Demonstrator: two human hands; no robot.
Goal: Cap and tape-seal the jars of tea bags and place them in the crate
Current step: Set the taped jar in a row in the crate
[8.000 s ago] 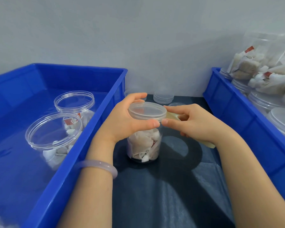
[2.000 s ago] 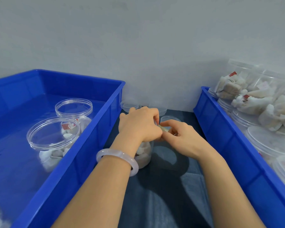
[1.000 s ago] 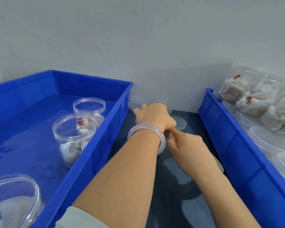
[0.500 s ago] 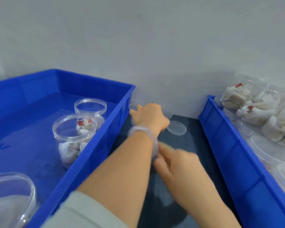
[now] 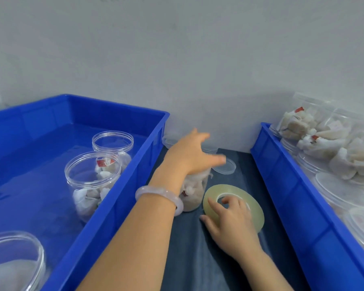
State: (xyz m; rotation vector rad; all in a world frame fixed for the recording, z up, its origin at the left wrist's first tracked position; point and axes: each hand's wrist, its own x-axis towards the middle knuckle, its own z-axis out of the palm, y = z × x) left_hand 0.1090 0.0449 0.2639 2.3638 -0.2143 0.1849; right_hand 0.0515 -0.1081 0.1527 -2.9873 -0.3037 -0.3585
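Covering the jar (image 5: 194, 194) top with left hand (image 5: 189, 156), fingers spread wide. Holding flat tape roll (image 5: 240, 191) with right hand (image 5: 229, 223), fingertips bent into its hole. Set on dark table (image 5: 247, 175) between blue left crate (image 5: 118, 198) and right crate (image 5: 286, 185), near grey wall (image 5: 198, 70).

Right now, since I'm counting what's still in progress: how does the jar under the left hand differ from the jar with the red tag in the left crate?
The red-tag jar stands inside the left crate; the handled jar stands on the dark mat beside that crate. The left hand covers the handled jar's top; the red-tag jar is untouched, its top in full view. Both are clear, upright and hold tea bags.
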